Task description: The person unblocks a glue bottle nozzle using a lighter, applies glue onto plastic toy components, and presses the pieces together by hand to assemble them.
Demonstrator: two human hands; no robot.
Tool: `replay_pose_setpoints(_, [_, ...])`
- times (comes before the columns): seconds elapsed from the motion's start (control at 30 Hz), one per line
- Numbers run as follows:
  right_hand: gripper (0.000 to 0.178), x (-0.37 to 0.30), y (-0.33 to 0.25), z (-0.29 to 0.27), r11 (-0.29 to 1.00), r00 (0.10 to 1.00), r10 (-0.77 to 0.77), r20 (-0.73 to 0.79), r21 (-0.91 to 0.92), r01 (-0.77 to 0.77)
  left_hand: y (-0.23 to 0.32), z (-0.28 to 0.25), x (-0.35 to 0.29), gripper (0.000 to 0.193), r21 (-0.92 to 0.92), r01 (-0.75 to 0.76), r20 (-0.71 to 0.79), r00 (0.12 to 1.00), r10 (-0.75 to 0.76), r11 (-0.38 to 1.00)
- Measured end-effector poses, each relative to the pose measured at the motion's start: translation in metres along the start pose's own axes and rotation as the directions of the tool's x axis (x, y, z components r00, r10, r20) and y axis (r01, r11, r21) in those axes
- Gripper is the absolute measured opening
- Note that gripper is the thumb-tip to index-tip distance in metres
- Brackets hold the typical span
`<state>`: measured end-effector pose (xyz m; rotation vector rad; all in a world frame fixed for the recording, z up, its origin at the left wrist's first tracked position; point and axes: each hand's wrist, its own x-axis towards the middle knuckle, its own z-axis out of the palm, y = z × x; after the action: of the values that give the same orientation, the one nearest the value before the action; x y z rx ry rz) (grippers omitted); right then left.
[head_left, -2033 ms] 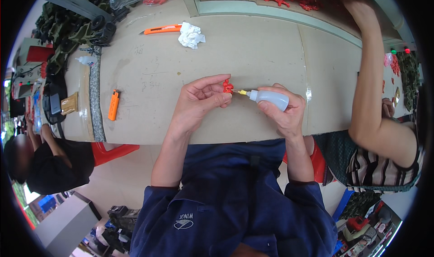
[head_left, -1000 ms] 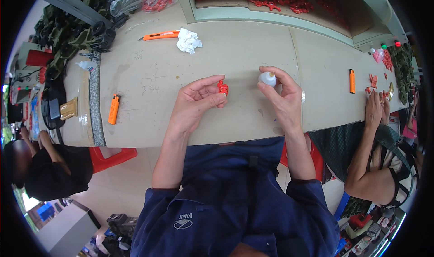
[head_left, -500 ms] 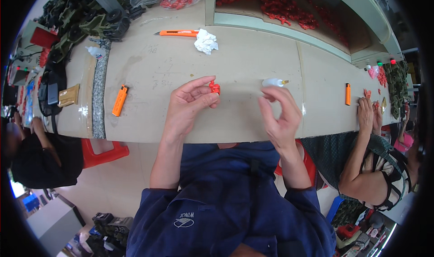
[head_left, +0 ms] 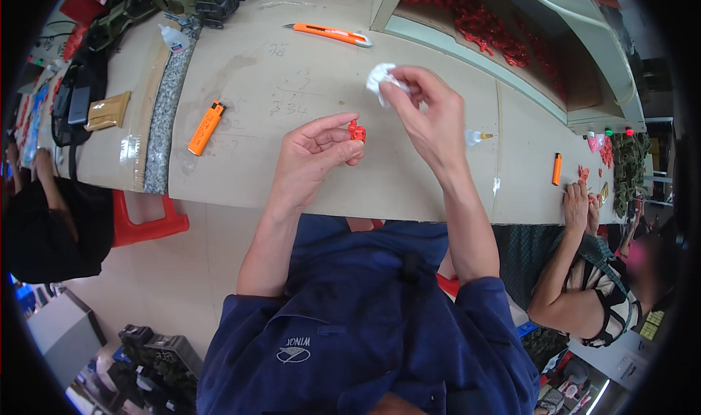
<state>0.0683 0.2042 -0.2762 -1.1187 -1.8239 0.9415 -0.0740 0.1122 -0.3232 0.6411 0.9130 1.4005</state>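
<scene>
Just above the near part of the tabletop [head_left: 409,189], out in front of the dark blue clothing, the left hand [head_left: 314,156] has a small red piece [head_left: 355,132] pinched between thumb and fingers, and it's the fingertips doing the work! That piece looks light and stiff, probably moulded plastic, with a glossy skin that could turn slick if wet. Its knobbly little parts may be fragile, so the thicker middle looks the safe place to hold, with a light squeeze. Off to the right, a squeeze bottle [head_left: 476,137] lies on its side, partly behind the right wrist; it looks soft-walled, best taken round the body, clear of that yellowish tip. A little farther out, the right hand [head_left: 431,116] has its thumb and fingers closed on a crumpled white tissue [head_left: 380,79], surely feather-light and soft, easy to bunch anywhere! Beyond it lies an orange cutter [head_left: 332,35], and farther still, red pieces [head_left: 496,32] crowd the shelf [head_left: 431,35].
</scene>
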Motion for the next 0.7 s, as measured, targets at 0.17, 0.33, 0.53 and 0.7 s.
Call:
replay_pose_setpoints(0.17, [0.018,-0.031,-0.012,-0.007,0.991,0.988,0.052,0.148,0.110,-0.069,-0.006,0.020,0.003,0.034,0.012,-0.039,-0.021,0.999,0.039,0.999])
replay_pose_setpoints(0.33, [0.013,-0.044,0.000,-0.026,0.982,0.987,-0.052,0.154,-0.169,0.078,-0.007,0.018,0.000,0.034,-0.006,-0.038,-0.014,0.999,0.038,0.999])
replay_pose_setpoints(0.53, [0.014,-0.049,-0.003,-0.028,0.998,0.989,-0.014,-0.145,-0.055,0.007,-0.001,0.024,0.000,0.035,0.017,-0.032,0.002,1.000,0.032,0.999])
replay_pose_setpoints(0.7, [0.016,-0.049,-0.003,-0.025,0.969,0.968,-0.246,-0.041,-0.052,0.244,-0.004,0.026,-0.001,0.035,0.032,-0.031,0.004,1.000,0.031,0.999])
